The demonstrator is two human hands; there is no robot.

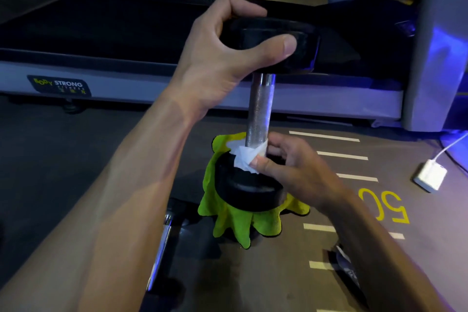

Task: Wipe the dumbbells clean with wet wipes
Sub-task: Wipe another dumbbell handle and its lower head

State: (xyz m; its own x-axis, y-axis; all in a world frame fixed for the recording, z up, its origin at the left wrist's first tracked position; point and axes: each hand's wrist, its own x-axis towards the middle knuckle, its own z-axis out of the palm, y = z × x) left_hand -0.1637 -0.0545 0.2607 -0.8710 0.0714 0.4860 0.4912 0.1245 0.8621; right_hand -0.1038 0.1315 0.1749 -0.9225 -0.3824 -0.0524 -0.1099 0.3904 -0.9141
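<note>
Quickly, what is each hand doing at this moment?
Left hand: grips the dumbbell's upper head.
Right hand: pinches the wet wipe around the handle.

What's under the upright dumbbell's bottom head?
The upright dumbbell stands on a green cloth, which spreads out from beneath its lower head. The cloth appears draped over something dark; what that is stays hidden. The right hand wraps a wet wipe around the handle's base.

Left hand [222, 58] is up high, fingers and thumb curled in a grip, forearm stretched out. Right hand [286, 167] is lower down, thumb and fingers pinching, wrist bent inward.
</note>
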